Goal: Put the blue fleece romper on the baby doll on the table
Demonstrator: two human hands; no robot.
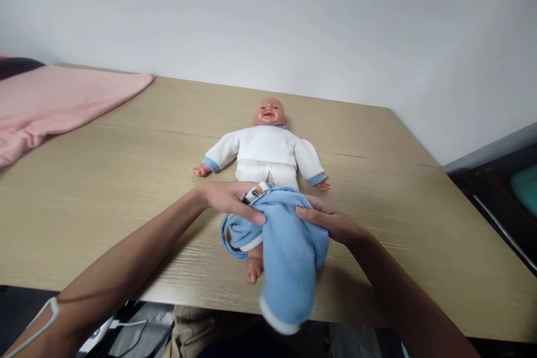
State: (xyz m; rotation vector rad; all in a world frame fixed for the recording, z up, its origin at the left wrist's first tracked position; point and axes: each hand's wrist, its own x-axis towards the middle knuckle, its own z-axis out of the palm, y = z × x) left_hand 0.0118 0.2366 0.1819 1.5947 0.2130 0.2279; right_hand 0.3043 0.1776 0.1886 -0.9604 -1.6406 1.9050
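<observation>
A baby doll (268, 145) in a white top with blue cuffs lies on its back, its head toward the wall. Blue fleece pants (289, 257) with white cuffs are bunched over its legs. One bare foot (254, 269) sticks out of a pant leg; the other pant leg hangs past the table's front edge, and the foot on that side is hidden. My left hand (235, 201) is closed on the pants near the waist, beside a patterned strip. On the other side, my right hand (321, 217) pinches the fabric between thumb and fingers.
A pink blanket (71, 95) is spread over the left of the wooden table (146, 179). Beyond the table stands a white wall (268, 22). A dark object with a green patch (524, 190) is at the right. A white cable (130, 323) shows below the front edge.
</observation>
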